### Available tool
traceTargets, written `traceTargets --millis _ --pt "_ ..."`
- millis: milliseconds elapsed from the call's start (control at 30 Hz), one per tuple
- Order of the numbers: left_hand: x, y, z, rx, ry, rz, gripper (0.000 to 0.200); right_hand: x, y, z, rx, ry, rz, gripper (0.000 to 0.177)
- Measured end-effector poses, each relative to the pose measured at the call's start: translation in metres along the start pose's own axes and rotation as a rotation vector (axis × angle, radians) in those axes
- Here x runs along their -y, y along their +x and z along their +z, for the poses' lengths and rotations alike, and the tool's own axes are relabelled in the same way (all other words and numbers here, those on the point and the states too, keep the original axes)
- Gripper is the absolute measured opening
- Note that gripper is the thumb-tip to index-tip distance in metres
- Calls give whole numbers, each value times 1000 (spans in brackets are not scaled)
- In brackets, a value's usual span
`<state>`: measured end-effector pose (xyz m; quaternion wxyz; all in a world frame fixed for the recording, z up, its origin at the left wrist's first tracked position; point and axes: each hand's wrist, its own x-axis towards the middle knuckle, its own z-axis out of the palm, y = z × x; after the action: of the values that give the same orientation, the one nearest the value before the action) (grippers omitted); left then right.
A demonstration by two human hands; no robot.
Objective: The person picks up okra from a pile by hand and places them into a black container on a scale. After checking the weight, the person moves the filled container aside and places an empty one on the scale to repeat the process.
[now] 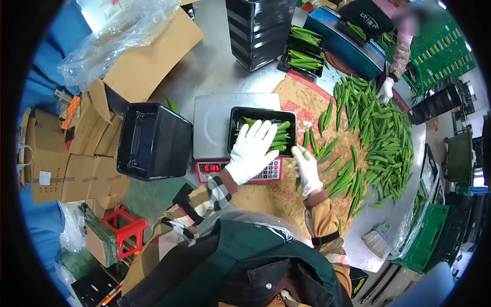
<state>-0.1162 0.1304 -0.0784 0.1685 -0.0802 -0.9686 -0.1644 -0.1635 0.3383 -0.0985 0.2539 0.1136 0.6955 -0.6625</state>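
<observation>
A black plastic tray (pixel 292 134) holding green okra pods (pixel 280 138) sits on the steel pan of a weighing scale (pixel 210 128). My left hand (pixel 251 151), in a white glove, lies over the okra with its fingers stretched out. Its palm covers the tray's near left part. My right hand (pixel 307 171), also gloved, is at the tray's near right corner with its fingers curled together; what they hold, if anything, cannot be made out. Red digits glow on the scale's display (pixel 210 168). Loose okra (pixel 332 148) lies on the cardboard just right of my right hand.
A big okra heap (pixel 386 148) covers the table's right side. Black tray stacks (pixel 166 140) stand left of the scale and at the back (pixel 258 30). Filled trays (pixel 305 60) sit behind. A co-worker's gloved hand (pixel 385 91) touches the heap's far edge. Cardboard boxes (pixel 76 171) stand left.
</observation>
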Motion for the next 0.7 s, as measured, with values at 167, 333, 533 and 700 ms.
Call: traceTargets --millis 167,333,533,700 --pt "4 9 -8 3 -60 -141 77 -12 27 11 134 -187 -215 32" --pt "6 17 -3 85 -69 -216 105 29 5 33 146 -67 -281 47" --pt "-16 25 -5 -526 -1005 -439 86 131 -69 95 56 -756 -956 61" --pt "-23 46 -26 -813 -1396 -359 80 190 -128 128 140 -914 -1122 51"
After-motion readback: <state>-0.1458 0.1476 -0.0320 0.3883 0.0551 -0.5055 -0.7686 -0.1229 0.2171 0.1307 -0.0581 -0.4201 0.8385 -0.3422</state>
